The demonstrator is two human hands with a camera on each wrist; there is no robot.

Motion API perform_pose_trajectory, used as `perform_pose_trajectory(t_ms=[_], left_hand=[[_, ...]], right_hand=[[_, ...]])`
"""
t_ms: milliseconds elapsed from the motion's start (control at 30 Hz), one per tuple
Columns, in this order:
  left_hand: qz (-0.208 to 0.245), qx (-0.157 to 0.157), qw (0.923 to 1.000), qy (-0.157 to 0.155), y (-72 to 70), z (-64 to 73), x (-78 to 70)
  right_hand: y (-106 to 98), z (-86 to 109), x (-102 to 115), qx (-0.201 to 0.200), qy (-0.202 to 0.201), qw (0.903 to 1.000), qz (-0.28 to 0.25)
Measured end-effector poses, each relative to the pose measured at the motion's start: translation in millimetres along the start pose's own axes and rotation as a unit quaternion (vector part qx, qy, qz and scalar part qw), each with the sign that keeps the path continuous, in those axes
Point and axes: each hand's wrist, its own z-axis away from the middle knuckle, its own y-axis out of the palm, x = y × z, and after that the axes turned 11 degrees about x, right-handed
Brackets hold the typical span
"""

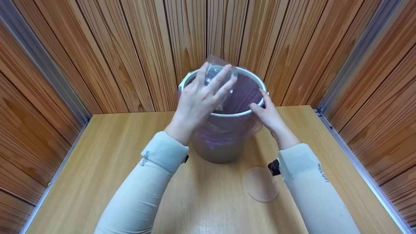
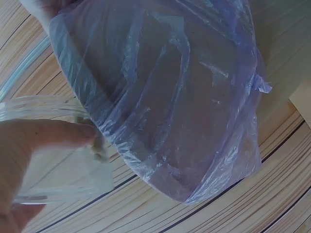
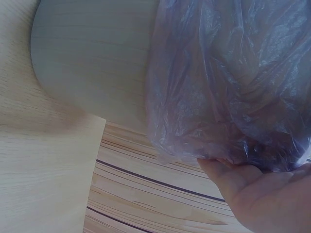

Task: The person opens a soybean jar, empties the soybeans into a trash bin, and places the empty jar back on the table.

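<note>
A clear plastic container (image 1: 213,73) is tilted over the mouth of a bin (image 1: 219,152), gripped by my left hand (image 1: 201,96) with its fingers spread around it. In the left wrist view, the thumb lies across the container (image 2: 63,170), and some brownish bits show by its mouth. The bin has a white rim (image 1: 239,113) and a purple plastic bag liner (image 1: 243,91) folded down over its outside. My right hand (image 1: 269,115) holds the bin's rim at the right, thumb on the inner side. Much of the container is hidden behind the left hand.
A round translucent lid (image 1: 261,184) lies flat on the wooden table (image 1: 130,146), in front of the bin and beside the right forearm. Wood-panelled walls (image 1: 146,48) rise behind the bin and on both sides.
</note>
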Motion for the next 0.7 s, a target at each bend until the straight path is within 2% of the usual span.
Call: perform_pose_trajectory(t_ms=[233,333,400,567,700], left_hand=[[-0.020,0.070,0.9966,0.037,-6.3,-2.1,-3.6],[-0.027,0.083,0.9949,0.051,-9.1,-4.3,-5.2],[-0.031,0.074,0.9954,0.052,-8.3,-4.2,-5.0],[-0.030,0.016,0.9991,0.024,-2.6,-1.8,-0.5],[-0.028,0.017,0.9984,0.045,0.3,1.2,0.1]], right_hand=[[-0.6,-0.3,1.1,-0.002,0.001,1.0000,0.002],[-0.5,-0.3,0.9,-0.002,0.001,1.0000,0.001],[-0.2,-0.3,0.2,-0.002,0.001,1.0000,0.001],[0.5,-0.2,-0.1,-0.002,-0.001,1.0000,-0.003],[-0.7,0.7,0.3,-0.004,0.000,1.0000,-0.001]])
